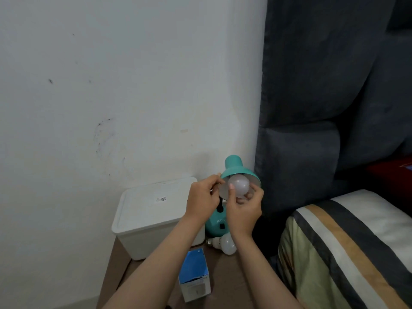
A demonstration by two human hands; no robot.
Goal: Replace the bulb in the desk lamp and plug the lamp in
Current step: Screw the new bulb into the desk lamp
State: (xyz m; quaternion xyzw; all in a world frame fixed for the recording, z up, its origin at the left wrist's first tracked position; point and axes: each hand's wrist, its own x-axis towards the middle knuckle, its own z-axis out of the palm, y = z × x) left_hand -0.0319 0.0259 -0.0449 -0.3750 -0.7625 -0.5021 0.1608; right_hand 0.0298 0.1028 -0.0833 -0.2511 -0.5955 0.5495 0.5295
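The teal desk lamp [231, 172] stands at the rear of the brown tabletop [225, 277], against the white wall [111, 85] and just beside the dark upholstered headboard [312, 108]. Its shade [239, 169] is tilted so that the open mouth faces the camera. A frosted bulb [239, 186] sits inside the shade. The right hand [244, 210] grips this bulb, with the thumb on its left side and the fingers curled round its lower right. The left hand [201, 200] pinches the left rim of the shade, fingers curled. The lamp base [215, 225] is partly hidden behind both hands; a black switch shows on it. A second bulb [224, 243] lies on its side on the tabletop, just in front of the base, screw cap pointing left. A blue and white bulb box [194, 275] stands nearer the camera, its top open. A white lidded container [151, 215] rests on the tabletop left of the lamp. A striped pillow [347, 253] lies at lower right.
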